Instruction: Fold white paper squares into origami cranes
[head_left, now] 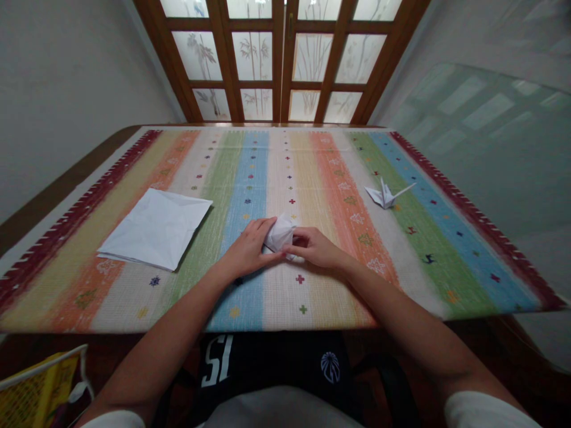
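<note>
"Your left fingers (266,225) and right fingers (307,233) pinch the folded paper (279,233) at your twelve o'clock."
"Keep your pinch light; align edges before you press a crease."
"On the surface (277,160), a paper stack (156,229) lies at its nine, a paper crane (386,198) past its two."

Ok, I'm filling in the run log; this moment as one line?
left hand: holding folded paper | right hand: pinching same paper | paper sheets: left on tablecloth | paper bird: right on tablecloth
</note>
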### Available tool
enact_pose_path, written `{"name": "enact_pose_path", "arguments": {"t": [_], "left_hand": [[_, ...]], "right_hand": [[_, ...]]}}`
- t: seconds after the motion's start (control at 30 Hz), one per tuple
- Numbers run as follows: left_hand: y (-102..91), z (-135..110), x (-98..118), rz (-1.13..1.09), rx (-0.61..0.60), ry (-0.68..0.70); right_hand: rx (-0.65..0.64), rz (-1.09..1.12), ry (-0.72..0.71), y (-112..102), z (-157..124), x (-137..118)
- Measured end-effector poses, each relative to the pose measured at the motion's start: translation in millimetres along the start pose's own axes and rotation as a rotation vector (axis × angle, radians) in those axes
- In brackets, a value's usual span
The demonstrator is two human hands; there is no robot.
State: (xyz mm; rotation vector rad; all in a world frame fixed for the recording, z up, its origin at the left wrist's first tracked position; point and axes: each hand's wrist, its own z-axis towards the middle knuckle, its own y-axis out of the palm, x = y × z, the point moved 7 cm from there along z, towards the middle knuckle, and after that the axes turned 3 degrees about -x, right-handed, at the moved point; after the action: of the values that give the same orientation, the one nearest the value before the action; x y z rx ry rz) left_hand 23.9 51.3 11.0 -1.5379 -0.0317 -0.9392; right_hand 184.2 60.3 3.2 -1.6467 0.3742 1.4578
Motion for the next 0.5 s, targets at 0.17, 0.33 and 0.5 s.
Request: {"name": "enact_pose_path", "arguments": {"t": [0.17, 0.33, 0.5], "left_hand": [[0.4, 0.9, -2.1, 0.017, 0.023, -0.007], [1.7, 0.7, -0.6, 0.04, 0.029, 0.009], [3.6, 2.0, 5.0, 0.059, 0.034, -0.011]], "right_hand": [[-0.06, -0.173, -0.048, 0.5, -4.7, -9.0], [-0.005, -0.199, -0.1, 0.0, -3.9, -12.0], [0.128, -0.224, -0.135, -3.0, 0.9, -6.0]]}}
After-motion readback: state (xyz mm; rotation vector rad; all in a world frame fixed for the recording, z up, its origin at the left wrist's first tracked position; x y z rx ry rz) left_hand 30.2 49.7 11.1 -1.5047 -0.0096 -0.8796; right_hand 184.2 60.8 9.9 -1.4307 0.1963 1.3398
